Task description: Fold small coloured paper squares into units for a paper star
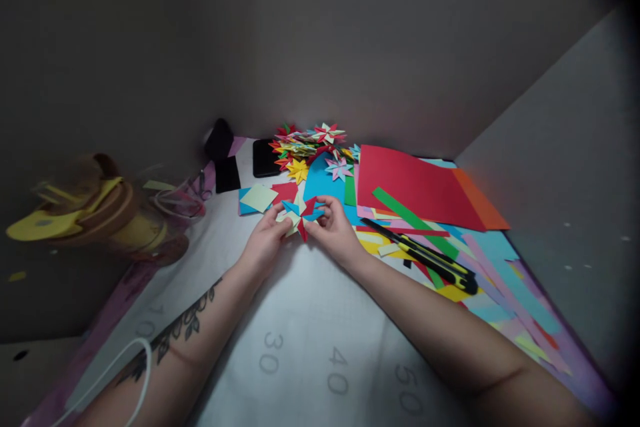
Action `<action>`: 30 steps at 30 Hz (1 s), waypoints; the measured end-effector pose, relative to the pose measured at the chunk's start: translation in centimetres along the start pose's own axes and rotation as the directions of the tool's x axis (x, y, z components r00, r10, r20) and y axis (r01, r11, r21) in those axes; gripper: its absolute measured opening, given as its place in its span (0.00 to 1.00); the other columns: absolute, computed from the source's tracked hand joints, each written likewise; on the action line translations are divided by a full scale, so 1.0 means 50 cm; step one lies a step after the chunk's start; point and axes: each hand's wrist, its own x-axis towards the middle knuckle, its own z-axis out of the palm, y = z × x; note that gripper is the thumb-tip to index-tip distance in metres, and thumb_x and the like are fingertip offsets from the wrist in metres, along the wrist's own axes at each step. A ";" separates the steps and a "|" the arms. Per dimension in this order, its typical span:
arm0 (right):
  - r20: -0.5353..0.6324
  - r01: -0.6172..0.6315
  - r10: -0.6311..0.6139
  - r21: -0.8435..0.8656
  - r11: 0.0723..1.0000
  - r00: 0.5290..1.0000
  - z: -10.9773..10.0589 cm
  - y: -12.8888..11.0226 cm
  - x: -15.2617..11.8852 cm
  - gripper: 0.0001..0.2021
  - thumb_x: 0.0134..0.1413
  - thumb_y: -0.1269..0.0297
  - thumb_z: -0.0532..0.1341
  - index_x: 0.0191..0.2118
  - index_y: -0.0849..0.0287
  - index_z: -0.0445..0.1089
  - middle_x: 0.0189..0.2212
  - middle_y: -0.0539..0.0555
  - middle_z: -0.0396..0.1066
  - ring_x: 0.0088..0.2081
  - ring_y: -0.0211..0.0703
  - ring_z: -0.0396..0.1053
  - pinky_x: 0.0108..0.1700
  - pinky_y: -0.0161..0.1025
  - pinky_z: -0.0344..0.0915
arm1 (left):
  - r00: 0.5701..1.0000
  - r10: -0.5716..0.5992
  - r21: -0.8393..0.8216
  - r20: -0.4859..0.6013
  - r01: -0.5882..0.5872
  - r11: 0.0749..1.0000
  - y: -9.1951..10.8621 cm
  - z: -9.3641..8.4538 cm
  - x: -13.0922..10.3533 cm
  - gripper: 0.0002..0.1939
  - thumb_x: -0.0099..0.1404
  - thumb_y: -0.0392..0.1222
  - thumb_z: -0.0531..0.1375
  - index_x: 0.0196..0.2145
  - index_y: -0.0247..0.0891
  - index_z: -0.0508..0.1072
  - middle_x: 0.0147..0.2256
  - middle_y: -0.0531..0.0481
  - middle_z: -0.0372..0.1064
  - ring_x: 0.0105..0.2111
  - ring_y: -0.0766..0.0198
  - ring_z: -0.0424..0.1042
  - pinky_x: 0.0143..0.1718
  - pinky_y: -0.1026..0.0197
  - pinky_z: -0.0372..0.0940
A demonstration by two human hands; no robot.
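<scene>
White and nearest us, the mat (pixel 300 320) carries readable numerals: 10, 30, 40 and 50. Beyond them, over the mat, our left hand (pixel 267 237) and right hand (pixel 337 228) hold the red, blue and pale-green paper star (pixel 303 221), fingertips pinched closed on opposite sides. We'd do well to press lightly towards its centre, so folds stay crisp and points even. We can read no brand on the cutter (pixel 430 260), nor lettering on the folded stars (pixel 299 171) behind.

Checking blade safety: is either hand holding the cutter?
No: left hand and right hand hold the paper star; the cutter lies on paper strips.
</scene>
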 end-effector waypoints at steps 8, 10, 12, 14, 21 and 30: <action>-0.054 -0.113 0.115 0.039 0.993 0.992 0.006 -0.017 -0.008 0.24 0.43 0.63 0.63 0.47 0.52 0.54 0.35 0.48 0.68 0.27 0.35 0.66 0.28 0.32 0.65 | 0.991 -0.003 -0.012 0.137 0.005 1.000 -0.011 0.017 -0.014 0.24 0.53 0.44 0.63 0.47 0.39 0.63 0.37 0.48 0.72 0.36 0.61 0.72 0.39 0.61 0.64; -0.035 -0.133 0.134 0.040 0.990 0.990 0.006 -0.017 -0.010 0.24 0.43 0.63 0.62 0.48 0.52 0.53 0.33 0.48 0.68 0.23 0.33 0.64 0.23 0.31 0.62 | 0.991 0.008 0.002 0.136 -0.008 1.000 -0.008 0.018 -0.015 0.25 0.53 0.44 0.63 0.48 0.39 0.63 0.35 0.48 0.72 0.34 0.63 0.72 0.37 0.62 0.64; -0.034 -0.118 0.119 0.016 0.993 0.992 0.007 -0.017 -0.012 0.24 0.43 0.65 0.62 0.47 0.53 0.54 0.34 0.48 0.68 0.26 0.34 0.65 0.25 0.31 0.63 | 0.996 0.026 0.034 0.090 -0.029 0.999 -0.007 0.014 -0.013 0.27 0.51 0.43 0.65 0.48 0.37 0.63 0.31 0.50 0.71 0.28 0.67 0.70 0.32 0.65 0.62; -0.039 -0.088 0.087 -0.033 0.996 0.995 0.007 -0.016 -0.014 0.23 0.42 0.66 0.62 0.46 0.54 0.55 0.35 0.49 0.68 0.30 0.36 0.67 0.29 0.32 0.64 | 0.999 0.047 0.093 0.020 -0.048 0.995 -0.009 0.006 -0.009 0.28 0.49 0.42 0.66 0.47 0.36 0.63 0.25 0.54 0.68 0.23 0.70 0.67 0.27 0.68 0.60; 0.024 -0.074 0.076 -0.097 0.993 0.997 0.010 -0.006 -0.018 0.25 0.42 0.67 0.62 0.48 0.55 0.55 0.30 0.47 0.68 0.31 0.37 0.67 0.33 0.34 0.64 | 0.991 0.125 0.393 -0.042 -0.099 0.914 -0.016 -0.012 -0.003 0.23 0.47 0.41 0.65 0.42 0.37 0.66 0.18 0.60 0.61 0.17 0.72 0.62 0.19 0.70 0.54; 0.067 -0.070 0.080 -0.143 0.987 0.994 0.010 -0.024 -0.018 0.19 0.43 0.66 0.60 0.44 0.56 0.60 0.25 0.45 0.65 0.24 0.34 0.64 0.27 0.31 0.61 | 0.990 0.128 0.313 -0.053 -0.105 0.944 -0.005 -0.003 -0.006 0.28 0.47 0.41 0.65 0.46 0.36 0.64 0.25 0.54 0.68 0.22 0.70 0.66 0.23 0.69 0.59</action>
